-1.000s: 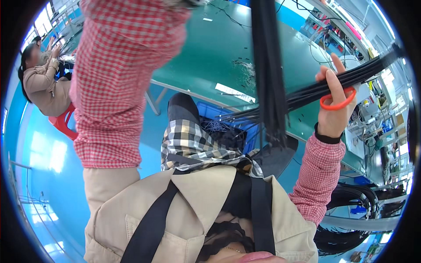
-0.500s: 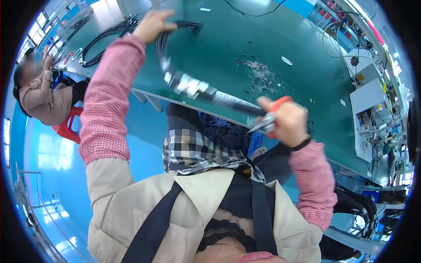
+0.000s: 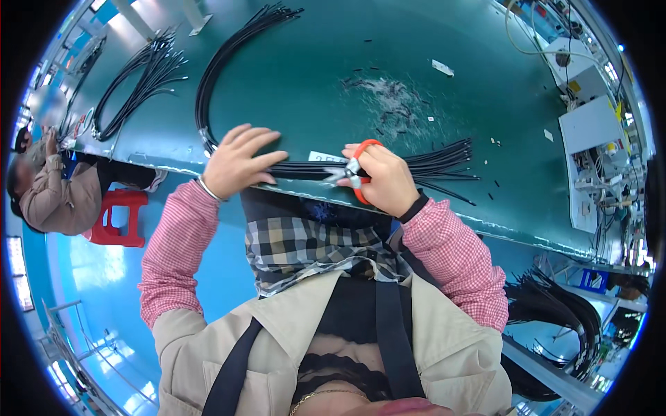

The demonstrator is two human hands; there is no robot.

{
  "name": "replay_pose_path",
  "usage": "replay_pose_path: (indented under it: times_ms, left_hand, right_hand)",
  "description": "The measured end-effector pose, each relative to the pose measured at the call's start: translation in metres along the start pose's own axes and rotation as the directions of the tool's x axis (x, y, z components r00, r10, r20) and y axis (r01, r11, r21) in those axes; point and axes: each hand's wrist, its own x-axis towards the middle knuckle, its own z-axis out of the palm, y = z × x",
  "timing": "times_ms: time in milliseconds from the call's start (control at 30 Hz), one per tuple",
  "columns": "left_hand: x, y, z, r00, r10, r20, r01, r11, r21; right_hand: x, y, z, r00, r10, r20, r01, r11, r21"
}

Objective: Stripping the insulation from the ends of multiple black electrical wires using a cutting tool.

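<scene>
A long bundle of black cables (image 3: 300,169) lies along the near edge of the green table and curves away to the far left. Its loose ends fan out past my right hand. My left hand (image 3: 237,161) rests on the bundle, open, fingers spread. Over the bundle farther right, my right hand (image 3: 390,182) is closed around scissors (image 3: 365,147) with orange-red handles. Their blades point left across the cables, slightly parted. Behind the scissors a white label strip (image 3: 323,157) shows beside the bundle. Whether my right fingers also touch the cables is hidden.
Small black offcuts and pale clippings (image 3: 395,104) litter the green table (image 3: 298,90). Another cable bundle (image 3: 139,83) lies at the far left. White machines (image 3: 590,135) stand along the right. A person sits near a red stool (image 3: 119,216), and more cables (image 3: 555,298) hang at lower right.
The bundle has come down flat onto the table edge. My left hand has moved down from the far side and spread open. My right hand, with the scissors, has moved left.
</scene>
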Motion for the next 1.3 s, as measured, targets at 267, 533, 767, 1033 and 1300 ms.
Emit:
replay_pose_path:
  times_ms: [267,533,767,1033,1300]
  left_hand:
    - [0.008,-0.051,-0.015,0.985,-0.07,0.155,0.057,0.995,0.085]
    - [0.075,0.064,0.005,0.989,-0.148,-0.001,0.14,0.935,-0.327]
    - [0.079,0.066,0.006,0.978,-0.203,0.04,0.204,0.916,-0.346]
    - [0.179,0.115,0.036,0.967,-0.256,0.008,0.229,0.852,-0.471]
    - [0.166,0.141,0.052,0.955,-0.293,-0.047,0.198,0.748,-0.634]
  right_hand:
    - [-0.014,0.024,-0.026,0.99,0.127,-0.063,-0.119,0.985,0.124]
    - [-0.049,0.055,-0.094,0.863,0.325,-0.387,-0.313,0.945,0.096]
    - [-0.087,0.074,-0.127,0.579,0.723,-0.378,-0.664,0.687,0.296]
    - [-0.085,0.085,-0.112,0.592,0.764,-0.258,-0.62,0.636,0.459]
    - [-0.089,0.085,-0.11,0.628,0.743,-0.232,-0.588,0.648,0.483]
